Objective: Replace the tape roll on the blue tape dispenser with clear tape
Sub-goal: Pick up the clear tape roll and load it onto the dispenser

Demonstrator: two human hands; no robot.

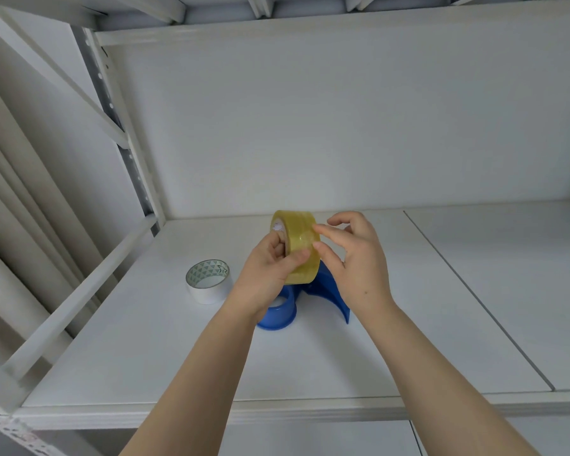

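A yellowish clear tape roll point(300, 235) is held upright above the shelf. My left hand point(270, 268) grips it, with fingers through its core and the thumb on its outer face. My right hand point(356, 258) touches the roll's outer face with its fingertips, fingers spread. Below the hands the blue tape dispenser point(329, 287) lies on the white shelf point(145, 340), partly hidden by both hands. Its blue round hub part point(280, 312) sits at the left, empty of tape.
A white tape roll point(208, 280) with a green triangle-patterned core lies flat on the shelf, left of the dispenser. A metal shelf upright point(125, 136) and diagonal bar point(79, 291) stand at the left. A seam point(474, 297) divides the shelf boards at the right.
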